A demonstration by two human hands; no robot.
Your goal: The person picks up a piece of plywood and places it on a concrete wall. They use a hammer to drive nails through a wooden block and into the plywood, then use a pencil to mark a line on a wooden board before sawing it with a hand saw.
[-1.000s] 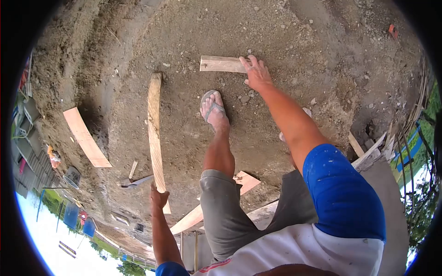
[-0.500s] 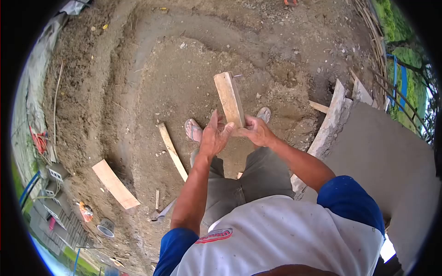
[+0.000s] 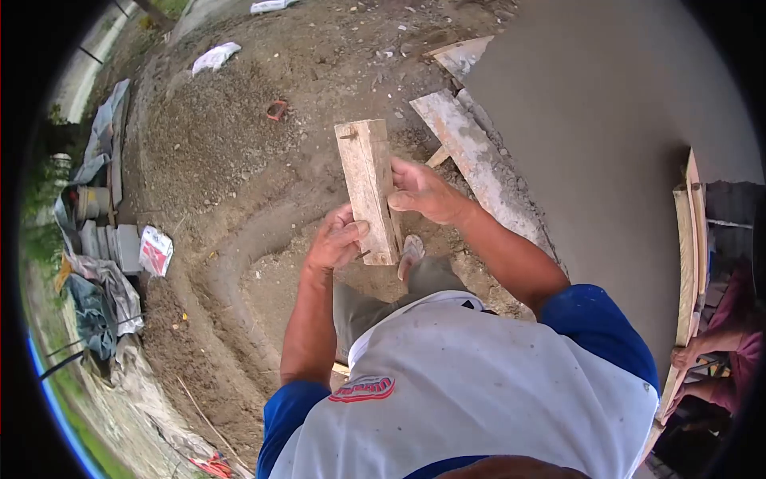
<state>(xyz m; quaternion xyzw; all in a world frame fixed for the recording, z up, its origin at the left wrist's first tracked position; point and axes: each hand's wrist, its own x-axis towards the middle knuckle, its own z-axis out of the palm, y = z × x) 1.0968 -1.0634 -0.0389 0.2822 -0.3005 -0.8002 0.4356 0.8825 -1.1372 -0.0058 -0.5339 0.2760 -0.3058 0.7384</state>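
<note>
A short wooden block (image 3: 367,188), seemingly made of pieces joined lengthwise, is held up in front of my body. Nails stick out near its top end and its lower left side. My left hand (image 3: 337,239) grips the lower left side, thumb on the front face and fingers partly hidden behind. On the upper right side, my right hand (image 3: 428,191) is closed against the block, its far fingertips hidden behind the wood. Below the block, one sandalled foot (image 3: 411,254) stands on the soil.
Smooth wet concrete (image 3: 606,120) spreads on the right, edged by a concrete-smeared board (image 3: 479,160). Another person's hand (image 3: 685,356) rests at the wooden form boards (image 3: 688,255). Grey blocks (image 3: 120,246), a printed sack (image 3: 155,251) and tarps lie left.
My view has turned right, showing more wet concrete and another person. The block has been turned in my hands; my right hand has moved higher along its side.
</note>
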